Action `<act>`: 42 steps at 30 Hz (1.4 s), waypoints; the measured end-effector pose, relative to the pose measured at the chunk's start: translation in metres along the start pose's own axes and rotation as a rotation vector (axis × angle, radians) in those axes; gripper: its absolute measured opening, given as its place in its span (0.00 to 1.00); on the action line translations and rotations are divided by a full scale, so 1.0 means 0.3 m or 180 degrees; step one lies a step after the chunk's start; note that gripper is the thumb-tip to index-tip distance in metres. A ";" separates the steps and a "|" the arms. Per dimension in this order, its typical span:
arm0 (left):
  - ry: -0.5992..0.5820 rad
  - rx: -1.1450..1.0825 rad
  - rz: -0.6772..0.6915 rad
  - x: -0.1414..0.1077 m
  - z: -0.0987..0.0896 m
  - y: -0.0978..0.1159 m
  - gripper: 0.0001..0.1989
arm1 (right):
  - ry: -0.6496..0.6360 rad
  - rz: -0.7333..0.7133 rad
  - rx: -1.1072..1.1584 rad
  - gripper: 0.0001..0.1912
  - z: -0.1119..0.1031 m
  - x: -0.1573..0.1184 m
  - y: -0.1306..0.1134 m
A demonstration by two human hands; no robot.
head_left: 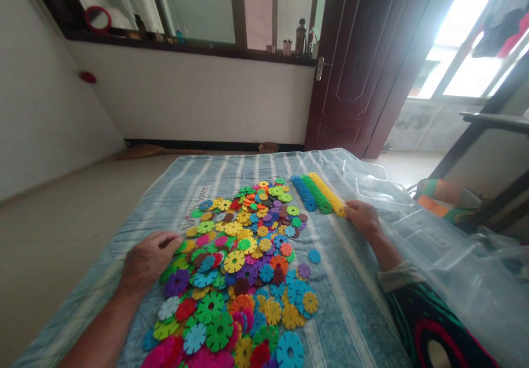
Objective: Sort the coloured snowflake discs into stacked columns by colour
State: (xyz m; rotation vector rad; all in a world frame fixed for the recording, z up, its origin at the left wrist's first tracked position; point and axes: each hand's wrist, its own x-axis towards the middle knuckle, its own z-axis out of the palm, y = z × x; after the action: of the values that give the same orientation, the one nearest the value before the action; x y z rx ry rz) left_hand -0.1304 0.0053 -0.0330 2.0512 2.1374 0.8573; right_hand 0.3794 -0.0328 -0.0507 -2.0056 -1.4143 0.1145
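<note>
A large loose heap of notched plastic snowflake discs (234, 261) in many colours is spread over the striped cloth. My left hand (149, 260) is at the heap's left edge, fingers curled together and fingertips touching it; whatever lies between them is hidden. Three rows of overlapping discs lie side by side beyond the heap on the right: a blue row (303, 193), a green row (317, 194) and a yellow row (327, 193). My right hand (363, 217) has its fingers closed at the near end of the yellow row.
Clear plastic containers (433, 238) and lids stand along the right side of the cloth-covered surface (347, 280). Two single discs, one blue (314, 256) and one purple (304, 270), lie just right of the heap. A dark red door (351, 65) rises behind.
</note>
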 end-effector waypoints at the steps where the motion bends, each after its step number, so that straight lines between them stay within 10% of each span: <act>1: 0.0010 -0.0007 0.0014 -0.001 0.000 -0.001 0.14 | 0.0047 0.0025 -0.0073 0.14 0.003 0.002 0.002; 34: 0.0064 -0.0031 0.0074 -0.027 0.012 -0.001 0.14 | 0.0182 -0.0163 -0.0723 0.22 0.056 -0.014 0.021; 42: 0.0121 -0.0095 0.0176 -0.046 0.027 -0.009 0.14 | -0.0031 -0.1572 0.0005 0.10 0.056 -0.164 -0.256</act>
State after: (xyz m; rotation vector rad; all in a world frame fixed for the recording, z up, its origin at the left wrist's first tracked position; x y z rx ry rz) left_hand -0.1279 -0.0046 -0.0453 2.1056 2.0824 0.9362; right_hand 0.2904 -0.0530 -0.0350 -1.5992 -1.8670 -0.0921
